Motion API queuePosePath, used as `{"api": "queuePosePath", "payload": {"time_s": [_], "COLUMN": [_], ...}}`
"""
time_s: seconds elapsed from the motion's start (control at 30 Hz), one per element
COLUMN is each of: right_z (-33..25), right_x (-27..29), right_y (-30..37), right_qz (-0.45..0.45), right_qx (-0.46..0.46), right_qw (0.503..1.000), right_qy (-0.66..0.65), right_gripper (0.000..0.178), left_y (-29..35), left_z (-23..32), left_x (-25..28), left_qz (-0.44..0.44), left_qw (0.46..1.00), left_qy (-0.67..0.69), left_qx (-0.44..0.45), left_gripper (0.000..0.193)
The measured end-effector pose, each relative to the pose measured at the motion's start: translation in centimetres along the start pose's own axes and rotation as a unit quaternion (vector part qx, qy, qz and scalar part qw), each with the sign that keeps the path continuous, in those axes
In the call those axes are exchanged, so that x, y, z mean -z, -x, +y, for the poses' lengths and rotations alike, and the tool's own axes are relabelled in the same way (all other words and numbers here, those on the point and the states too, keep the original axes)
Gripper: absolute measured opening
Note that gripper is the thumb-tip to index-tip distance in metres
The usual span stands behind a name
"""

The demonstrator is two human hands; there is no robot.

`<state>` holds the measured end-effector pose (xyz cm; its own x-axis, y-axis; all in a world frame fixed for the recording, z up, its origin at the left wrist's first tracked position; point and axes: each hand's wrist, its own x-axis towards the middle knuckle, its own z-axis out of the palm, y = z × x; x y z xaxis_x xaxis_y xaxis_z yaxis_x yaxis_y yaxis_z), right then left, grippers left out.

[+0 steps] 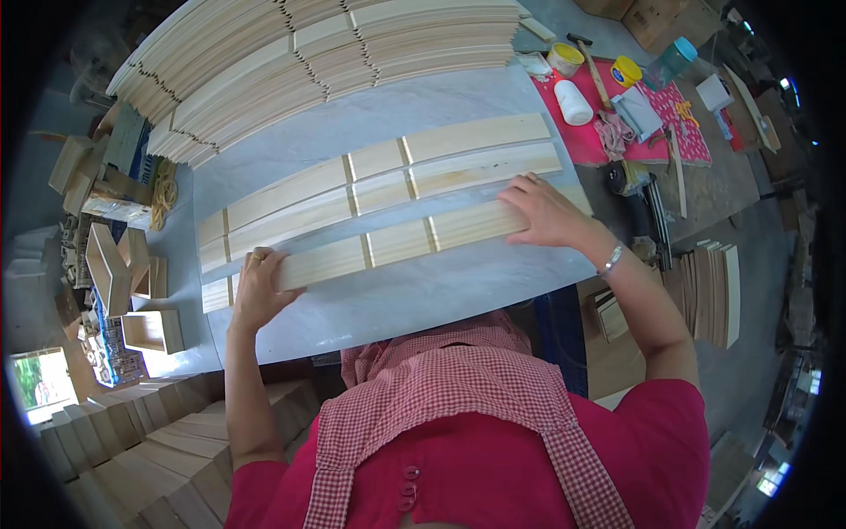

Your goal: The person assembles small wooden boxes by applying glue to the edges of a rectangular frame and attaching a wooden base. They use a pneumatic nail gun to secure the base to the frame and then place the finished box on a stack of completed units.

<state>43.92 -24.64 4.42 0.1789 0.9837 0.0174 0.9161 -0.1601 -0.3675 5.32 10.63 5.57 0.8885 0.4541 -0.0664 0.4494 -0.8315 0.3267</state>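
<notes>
A long pale wooden board (401,244) with narrow grooves cut across it lies on the grey marbled tabletop (397,304) in front of me. Near its left end, my left hand (259,289) grips it, thumb at the near edge and fingers curled over the far one. My right hand (548,213) spans the board the same way near the right end. Just beyond, two similar grooved boards lie side by side, a nearer board (476,169) and a farther board (467,138). A thin strip of tabletop separates them from the held board.
A tall stack of grooved boards (405,44) fills the back of the table. On a pink cloth (586,132) at the right are a white bottle (574,103), yellow tubs and a hammer (592,70). Wooden boxes (152,331) stand at the left. More boards (716,291) stand at lower right.
</notes>
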Motion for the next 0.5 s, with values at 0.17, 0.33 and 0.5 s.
{"api": "queuePosePath", "payload": {"time_s": [0.17,0.33,0.5], "right_z": [1.2,-2.4,-3.0], "right_x": [-0.7,-0.4,-2.5], "right_y": [-2.0,2.1,5.5], "right_qz": [0.081,0.094,0.094], "right_qx": [-0.014,-0.037,-0.017], "right_qw": [0.997,0.994,0.995], "right_qy": [-0.006,-0.047,-0.042], "right_gripper": [0.07,0.067,0.065], "left_y": [-1.6,3.9,7.8], "left_z": [-0.8,-0.3,0.1], "left_x": [-0.5,-1.6,-4.0], "left_qz": [0.091,0.081,0.12], "left_qw": [0.996,0.996,0.992], "left_qy": [-0.023,0.032,0.039], "left_qx": [-0.006,0.008,0.0], "left_gripper": [0.067,0.07,0.074]}}
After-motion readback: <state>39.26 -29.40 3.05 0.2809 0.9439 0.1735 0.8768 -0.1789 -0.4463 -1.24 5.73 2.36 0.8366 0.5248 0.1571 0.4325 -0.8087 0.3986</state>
